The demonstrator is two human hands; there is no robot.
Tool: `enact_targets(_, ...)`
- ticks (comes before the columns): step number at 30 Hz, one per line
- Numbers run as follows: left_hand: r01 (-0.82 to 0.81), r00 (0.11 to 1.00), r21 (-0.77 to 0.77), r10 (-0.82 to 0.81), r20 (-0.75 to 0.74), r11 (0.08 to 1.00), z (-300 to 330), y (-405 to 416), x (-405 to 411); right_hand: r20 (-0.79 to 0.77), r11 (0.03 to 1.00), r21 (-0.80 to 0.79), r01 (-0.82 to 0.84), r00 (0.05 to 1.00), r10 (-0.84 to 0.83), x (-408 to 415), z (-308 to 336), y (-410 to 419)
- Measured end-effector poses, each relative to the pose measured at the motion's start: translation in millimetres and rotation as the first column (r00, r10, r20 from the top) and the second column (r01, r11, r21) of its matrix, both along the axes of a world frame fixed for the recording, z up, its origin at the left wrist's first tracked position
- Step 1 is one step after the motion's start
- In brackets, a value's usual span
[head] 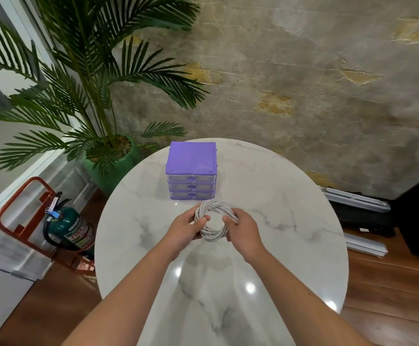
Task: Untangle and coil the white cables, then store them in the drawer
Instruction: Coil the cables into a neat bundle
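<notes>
Holding the white cable [213, 219] as a finished ring, both hands work just above the counter [290, 221]. The left hand [186, 228] pinches the ring's left side, thumb through the middle and fingers behind. The right hand [243, 229] closes round the right side, where what looks like a plug end pokes out by the fingertips, though it is too small to be sure.

Judging by its look, the coil will be light and springy rather than limp: many thin turns lying loosely together, with nothing tying them. Let go on one side and the loops would likely fan open or slide off one another. The safest hold seems to be across the whole bundle, fingers wrapped round all the turns at once, with the loose end trapped under a thumb. The jacket looks smooth, so a firm squeeze is wiser than a fingertip pinch.

Beyond the hands, close by, stands the purple drawer unit [191, 168], three clear drawers stacked, all shut. One hand would have to free itself to pull a drawer, leaving the coil to a single grip.

Off the counter to the left, a green fire extinguisher [74, 227] in a red stand carries a label reading "FIRE"; its finer print is unreadable. A potted palm [108, 156] stands behind it.
</notes>
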State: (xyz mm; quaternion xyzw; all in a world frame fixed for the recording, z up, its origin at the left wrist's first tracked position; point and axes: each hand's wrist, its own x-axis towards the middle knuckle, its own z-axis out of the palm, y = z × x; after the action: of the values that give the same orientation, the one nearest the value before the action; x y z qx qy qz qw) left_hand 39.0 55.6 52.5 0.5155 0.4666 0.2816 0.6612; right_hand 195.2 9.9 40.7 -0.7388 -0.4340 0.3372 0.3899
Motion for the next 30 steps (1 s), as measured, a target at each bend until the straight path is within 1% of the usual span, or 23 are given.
enact_targets(3, -0.042, 0.994, 0.013, 0.043, -0.097, 0.999, -16, -3, -8, 0.099, 0.993, -0.095, -0.065, 0.992, 0.074, -11, -20, -5)
enact_targets(5, -0.061, 0.983, 0.002, 0.06, -0.175, 0.998, -30, -4, -14, 0.099, 0.988, -0.131, -0.08, 0.991, 0.093, -17, -29, -11)
enact_targets(6, -0.096, 0.978, -0.02, 0.09, -0.19, 0.995, -37, -6, -15, 0.092, 0.985, -0.151, -0.08, 0.991, 0.095, -18, -33, -14)
enact_targets(9, -0.228, 0.965, -0.121, 0.208, -0.158, 0.966, -52, -16, -23, 0.041, 0.971, -0.216, -0.1, 0.993, 0.111, -21, -46, -19)
enact_targets(13, -0.306, 0.94, -0.135, 0.277, -0.199, 0.942, -71, -27, -37, -0.075, 0.948, -0.283, -0.146, 0.989, 0.129, -32, -62, -20)
enact_targets(15, -0.292, 0.939, -0.126, 0.258, -0.227, 0.948, -77, -28, -43, -0.11, 0.94, -0.309, -0.145, 0.987, 0.117, -37, -68, -20)
enact_targets(17, -0.216, 0.953, -0.092, 0.19, -0.235, 0.972, -80, -31, -48, -0.124, 0.94, -0.311, -0.138, 0.987, 0.104, -39, -73, -22)
enact_targets(20, -0.022, 0.965, 0.052, 0.035, -0.26, 0.998, -81, -37, -58, -0.115, 0.942, -0.31, -0.126, 0.989, 0.095, -40, -80, -24)
enact_targets(21, 0.02, 0.966, 0.098, 0.006, -0.257, 0.995, -82, -39, -61, -0.113, 0.942, -0.311, -0.127, 0.989, 0.096, -42, -82, -24)
enact_targets(23, 0.059, 0.956, 0.194, 0.001, -0.295, 0.979, -89, -41, -64, -0.094, 0.939, -0.317, -0.131, 0.99, 0.107, -44, -88, -26)
enact_targets(24, 0.078, 0.935, 0.218, 0.004, -0.354, 0.973, -93, -41, -64, -0.085, 0.938, -0.321, -0.13, 0.99, 0.108, -45, -90, -27)
enact_targets(25, 0.107, 0.895, 0.239, 0.011, -0.446, 0.965, -97, -41, -65, -0.075, 0.939, -0.319, -0.129, 0.991, 0.11, -46, -92, -27)
enact_targets(26, 0.143, 0.824, 0.253, 0.027, -0.566, 0.957, -98, -40, -64, -0.062, 0.94, -0.316, -0.127, 0.992, 0.114, -46, -92, -28)
enact_targets(27, 0.156, 0.761, 0.261, 0.053, -0.647, 0.953, -98, -41, -64, -0.048, 0.938, -0.322, -0.126, 0.992, 0.117, -47, -93, -29)
enact_targets(28, 0.129, 0.746, 0.254, 0.075, -0.662, 0.959, -99, -43, -64, -0.032, 0.937, -0.327, -0.122, 0.993, 0.118, -48, -94, -30)
enact_targets(30, 0.007, 0.799, 0.218, 0.126, -0.588, 0.976, -103, -48, -63, 0.004, 0.933, -0.342, -0.108, 0.993, 0.117, -50, -98, -32)
